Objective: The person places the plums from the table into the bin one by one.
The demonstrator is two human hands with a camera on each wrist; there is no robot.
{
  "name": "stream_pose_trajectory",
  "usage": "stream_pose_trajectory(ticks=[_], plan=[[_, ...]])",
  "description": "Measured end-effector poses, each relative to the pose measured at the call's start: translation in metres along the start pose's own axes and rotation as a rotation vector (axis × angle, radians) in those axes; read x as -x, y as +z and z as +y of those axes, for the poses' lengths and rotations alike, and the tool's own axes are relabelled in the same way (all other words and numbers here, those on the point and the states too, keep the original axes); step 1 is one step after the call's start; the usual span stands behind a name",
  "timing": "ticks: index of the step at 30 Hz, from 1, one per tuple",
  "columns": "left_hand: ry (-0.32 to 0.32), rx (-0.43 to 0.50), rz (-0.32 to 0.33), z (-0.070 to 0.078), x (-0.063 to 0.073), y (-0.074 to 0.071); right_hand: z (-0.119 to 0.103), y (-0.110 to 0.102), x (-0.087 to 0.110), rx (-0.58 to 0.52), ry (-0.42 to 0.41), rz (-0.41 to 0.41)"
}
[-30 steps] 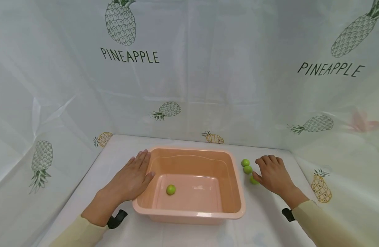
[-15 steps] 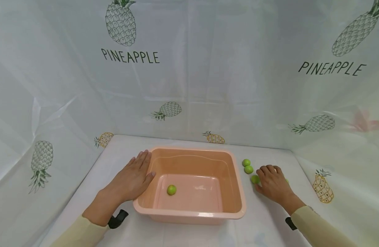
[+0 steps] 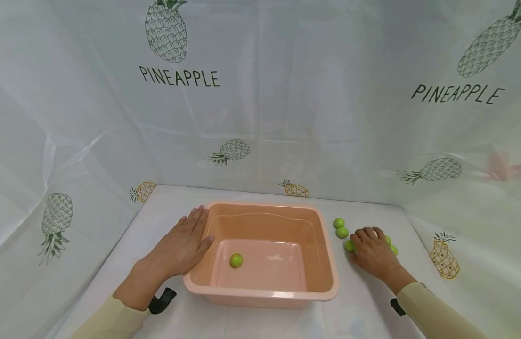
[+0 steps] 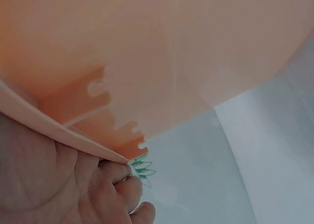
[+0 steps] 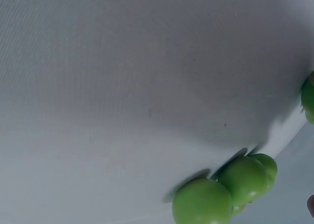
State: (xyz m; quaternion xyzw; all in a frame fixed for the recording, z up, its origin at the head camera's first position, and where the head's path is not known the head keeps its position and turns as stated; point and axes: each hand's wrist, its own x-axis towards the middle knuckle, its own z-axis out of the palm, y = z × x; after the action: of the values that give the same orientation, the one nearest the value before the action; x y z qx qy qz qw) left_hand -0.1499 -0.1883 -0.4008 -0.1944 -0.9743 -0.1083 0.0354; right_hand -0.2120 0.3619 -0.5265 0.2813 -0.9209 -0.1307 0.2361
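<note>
My left hand rests flat along the left rim of a peach-coloured plastic basin, fingers straight and thumb lying over the edge. The left wrist view shows its palm against the outside of the basin's rim. One lime lies on the basin floor. To the right of the basin, my right hand is bent down over more limes. A lime shows by its thumb, and another lime beyond its far side. I cannot tell whether its fingers hold one, as they are largely hidden.
Two limes sit between the basin and my right hand. In the right wrist view, a cluster of limes lies on the white cloth, with another lime at the right edge. A pineapple-print sheet hangs behind and at both sides.
My right hand has come down over the limes, its fingers bending. Limes beyond its far side have come into sight. The left hand and basin have stayed put.
</note>
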Motion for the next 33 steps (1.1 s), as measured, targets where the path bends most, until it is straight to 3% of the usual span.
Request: stream_pose_trajectory(ticks=[10,18,27,33], plan=[[0.025,0.003,0.020,0.001,0.000,-0.003,0.006,0.002,-0.002,0.005,0.022,-0.015],[0.013,-0.010,0.007,0.000,0.000,-0.002,0.012,-0.011,-0.012,-0.005,0.053,-0.056],[0.016,-0.001,0.012,0.000,0.000,-0.002,0.029,-0.031,-0.031,-0.004,-0.047,0.109],[0.009,-0.011,0.004,0.000,0.000,0.000,0.031,-0.053,-0.055,-0.027,-0.096,0.221]])
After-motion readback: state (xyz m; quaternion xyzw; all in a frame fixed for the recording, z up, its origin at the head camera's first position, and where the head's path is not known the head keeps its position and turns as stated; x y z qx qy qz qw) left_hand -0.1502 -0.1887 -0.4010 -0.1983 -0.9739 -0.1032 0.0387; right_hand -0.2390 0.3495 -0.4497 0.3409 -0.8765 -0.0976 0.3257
